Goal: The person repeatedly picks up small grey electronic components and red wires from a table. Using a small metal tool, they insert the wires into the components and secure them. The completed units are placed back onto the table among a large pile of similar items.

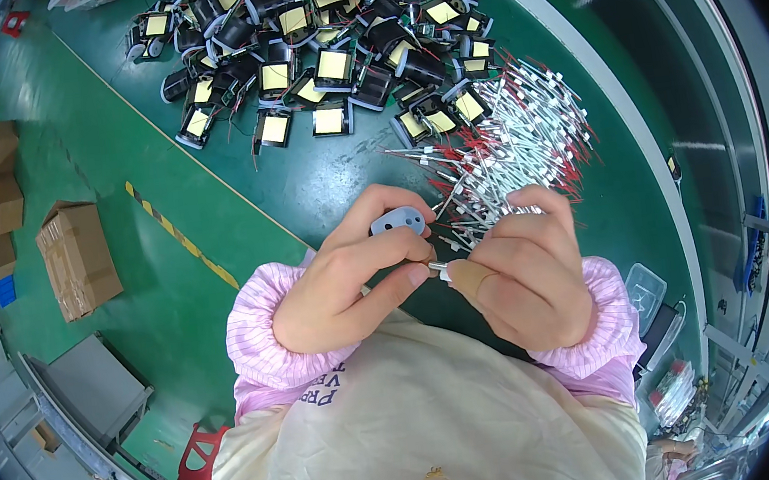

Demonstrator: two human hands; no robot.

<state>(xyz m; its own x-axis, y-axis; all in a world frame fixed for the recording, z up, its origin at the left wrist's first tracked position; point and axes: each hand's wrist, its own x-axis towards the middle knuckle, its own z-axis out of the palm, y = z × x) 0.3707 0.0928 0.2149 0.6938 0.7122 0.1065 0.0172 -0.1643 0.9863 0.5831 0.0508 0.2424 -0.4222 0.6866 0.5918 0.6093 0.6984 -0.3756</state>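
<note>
My left hand (343,287) is closed around a part with a light blue-grey, rounded end piece (398,220) that has dark round holes. The fingers hide the rest of it. My right hand (531,275) pinches a small white connector (440,271) between thumb and fingers. Its tip meets my left thumb and fingertip, just below the grey end piece; whether the two parts are joined I cannot tell. Beyond my right hand, a heap of white cables with red wires (525,143) lies on the green table (303,192).
Many black units with yellow pads and grey ends (331,66) are heaped at the table's far side. A pale rail (615,100) curves along the right edge. To the left, a cardboard box (78,259) and a red stool (203,458) stand on the floor. A clear plastic box (646,288) is beside my right sleeve.
</note>
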